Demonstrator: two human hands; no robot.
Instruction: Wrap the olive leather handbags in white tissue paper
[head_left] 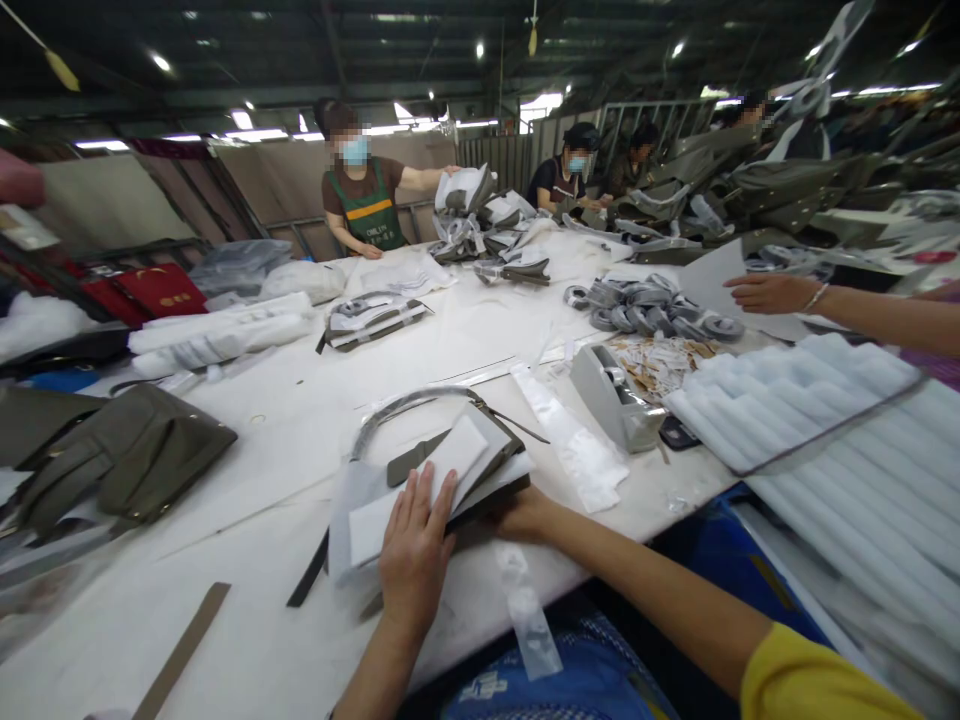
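Observation:
My left hand (415, 553) lies flat, fingers stretched out, on a white foam sheet (420, 490) that covers an olive-grey bag piece (480, 480) with a curved handle (409, 408) on the white table (262, 440). My right hand (525, 518) sits at the near right edge of that piece, its fingers tucked under the edge and mostly hidden. A clear plastic sleeve (579, 448) lies just right of the piece.
A grey tape dispenser (615, 398) and rolls of white foam (825, 420) are at the right. Olive bags (112, 455) lie at the left, rolled straps (652, 308) farther back. Another person's hand (769, 292) reaches in from the right. Masked workers stand at the far side.

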